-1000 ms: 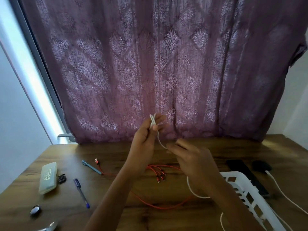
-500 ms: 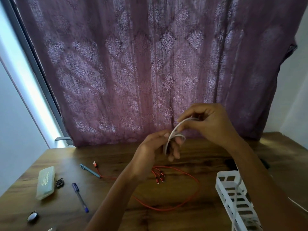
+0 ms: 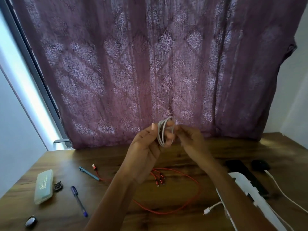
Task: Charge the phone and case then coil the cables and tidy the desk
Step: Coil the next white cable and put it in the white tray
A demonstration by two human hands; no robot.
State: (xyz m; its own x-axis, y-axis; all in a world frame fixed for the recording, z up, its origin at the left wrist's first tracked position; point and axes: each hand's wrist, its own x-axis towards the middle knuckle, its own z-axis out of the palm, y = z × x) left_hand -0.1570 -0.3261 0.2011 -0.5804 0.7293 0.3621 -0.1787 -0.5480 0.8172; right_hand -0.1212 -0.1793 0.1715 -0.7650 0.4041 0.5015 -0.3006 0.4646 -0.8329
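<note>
A white cable (image 3: 162,132) is wound in several loops around the fingers of my left hand (image 3: 146,147), held up above the wooden desk (image 3: 116,157). My right hand (image 3: 191,139) pinches the cable just right of the loops. The cable's free end with its white plug (image 3: 207,210) lies on the desk at lower right. A red multi-head cable (image 3: 176,197) lies loose below my hands. At the right lie a black phone (image 3: 241,170) and a black case (image 3: 260,165) with a white cable (image 3: 280,189) plugged in.
A white plastic basket (image 3: 250,192) stands at the right, partly behind my right arm. At the left lie a pale green box (image 3: 44,185), a small dark clip (image 3: 58,186), two pens (image 3: 89,173) (image 3: 78,200) and a small round object (image 3: 30,221). A purple curtain hangs behind.
My right hand came down from above the left hand to beside it, winding more white cable onto my left fingers; the coil has more loops.
</note>
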